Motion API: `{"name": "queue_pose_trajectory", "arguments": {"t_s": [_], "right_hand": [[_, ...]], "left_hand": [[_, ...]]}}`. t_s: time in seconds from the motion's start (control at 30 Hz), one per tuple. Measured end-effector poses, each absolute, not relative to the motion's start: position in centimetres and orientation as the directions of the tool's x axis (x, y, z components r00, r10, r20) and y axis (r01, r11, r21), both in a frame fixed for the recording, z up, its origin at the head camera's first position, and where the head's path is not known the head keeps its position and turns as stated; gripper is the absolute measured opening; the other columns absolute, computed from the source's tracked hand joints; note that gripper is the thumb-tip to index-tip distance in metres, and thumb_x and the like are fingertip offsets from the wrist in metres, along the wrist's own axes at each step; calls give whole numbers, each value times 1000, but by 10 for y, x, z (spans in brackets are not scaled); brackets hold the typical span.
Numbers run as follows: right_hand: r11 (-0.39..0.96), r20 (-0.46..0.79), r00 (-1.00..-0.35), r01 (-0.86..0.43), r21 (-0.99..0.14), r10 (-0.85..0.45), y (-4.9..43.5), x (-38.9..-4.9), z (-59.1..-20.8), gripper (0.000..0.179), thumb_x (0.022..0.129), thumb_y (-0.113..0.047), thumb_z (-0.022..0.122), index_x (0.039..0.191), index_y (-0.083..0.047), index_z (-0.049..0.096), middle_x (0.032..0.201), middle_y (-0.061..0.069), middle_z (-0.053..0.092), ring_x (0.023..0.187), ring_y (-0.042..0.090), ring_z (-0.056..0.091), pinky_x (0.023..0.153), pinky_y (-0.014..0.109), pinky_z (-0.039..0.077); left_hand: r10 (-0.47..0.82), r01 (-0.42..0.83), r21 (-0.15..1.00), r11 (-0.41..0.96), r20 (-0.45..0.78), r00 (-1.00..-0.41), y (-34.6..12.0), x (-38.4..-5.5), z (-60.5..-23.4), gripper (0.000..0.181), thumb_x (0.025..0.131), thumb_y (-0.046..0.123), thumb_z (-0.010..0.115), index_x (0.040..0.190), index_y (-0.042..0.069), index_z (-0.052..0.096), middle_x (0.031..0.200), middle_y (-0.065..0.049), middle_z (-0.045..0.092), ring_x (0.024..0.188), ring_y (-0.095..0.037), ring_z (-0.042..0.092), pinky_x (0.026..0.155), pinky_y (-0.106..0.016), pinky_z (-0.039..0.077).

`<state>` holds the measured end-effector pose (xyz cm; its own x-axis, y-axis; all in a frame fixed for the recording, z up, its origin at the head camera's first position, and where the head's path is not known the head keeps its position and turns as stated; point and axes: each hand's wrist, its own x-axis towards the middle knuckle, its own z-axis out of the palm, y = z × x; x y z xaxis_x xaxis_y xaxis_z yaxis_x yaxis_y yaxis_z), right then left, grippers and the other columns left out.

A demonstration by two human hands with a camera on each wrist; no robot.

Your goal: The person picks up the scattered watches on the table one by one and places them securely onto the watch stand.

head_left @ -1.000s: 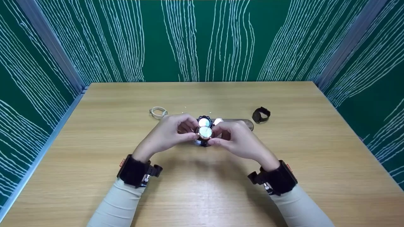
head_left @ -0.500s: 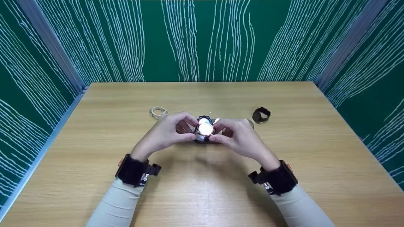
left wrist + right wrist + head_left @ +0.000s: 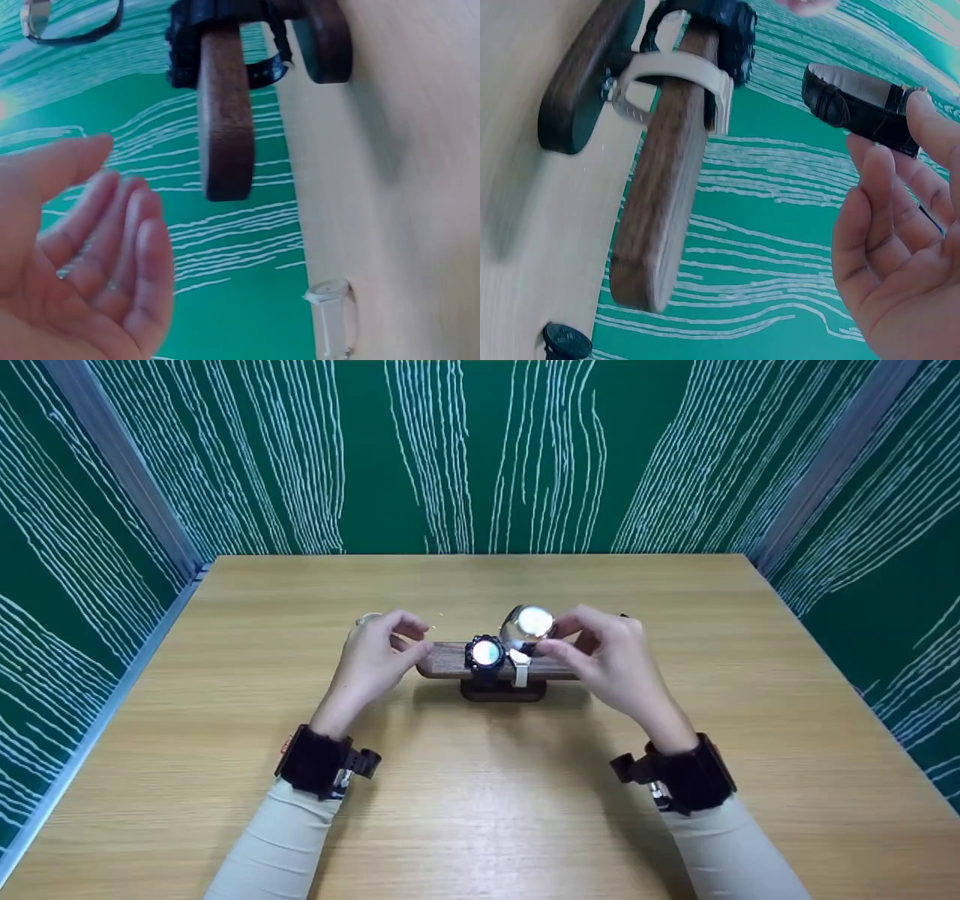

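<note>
My right hand (image 3: 611, 656) pinches a watch (image 3: 535, 622) with a bright round face, above the right part of the wooden watch stand (image 3: 448, 660). In the right wrist view this watch shows a dark strap (image 3: 832, 105) closed in a loop, apart from the stand's bar. My left hand (image 3: 379, 656) is beside the bar's left end, fingers loosely bent and holding nothing; the left wrist view shows its bare palm (image 3: 90, 292). A chunky black watch (image 3: 485, 652) and a white-strapped watch (image 3: 520, 666) sit side by side around the middle of the bar.
A light-strapped watch (image 3: 330, 307) lies on the table (image 3: 480, 810) beyond my left hand. On the right a black watch (image 3: 566, 341) lies on the table, mostly hidden behind my right hand in the head view. A green, white-streaked wall (image 3: 487, 457) stands behind the table.
Both hands held the dark-strapped watch in front of the stand. My left hand has let go and moved left; my right hand has carried the watch right and away from me.
</note>
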<state>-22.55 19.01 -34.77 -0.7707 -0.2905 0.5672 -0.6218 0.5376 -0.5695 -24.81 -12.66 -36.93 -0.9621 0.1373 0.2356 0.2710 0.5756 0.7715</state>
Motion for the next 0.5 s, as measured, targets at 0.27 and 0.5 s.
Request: {"name": "queue_pose_trajectory", "arguments": {"t_s": [0.27, 0.5], "right_hand": [[607, 578, -791, -564, -560, -200, 206, -230, -343, 20, 92, -19, 84, 101, -3, 75, 85, 3, 76, 59, 10, 61, 51, 15, 48], [649, 587, -793, -533, -543, -160, 216, -234, -343, 22, 93, -20, 84, 102, -3, 74, 82, 4, 74, 63, 12, 62, 54, 13, 47]], "left_hand": [[97, 183, 771, 610, 157, -983, -126, -254, -383, 35, 101, 29, 73, 131, 10, 70, 126, -11, 71, 100, -27, 73, 90, -43, 58], [120, 159, 780, 605, 108, -987, -125, -256, -391, 39, 103, 32, 70, 135, 10, 68, 128, -11, 72, 103, -27, 72, 98, -44, 55]]}}
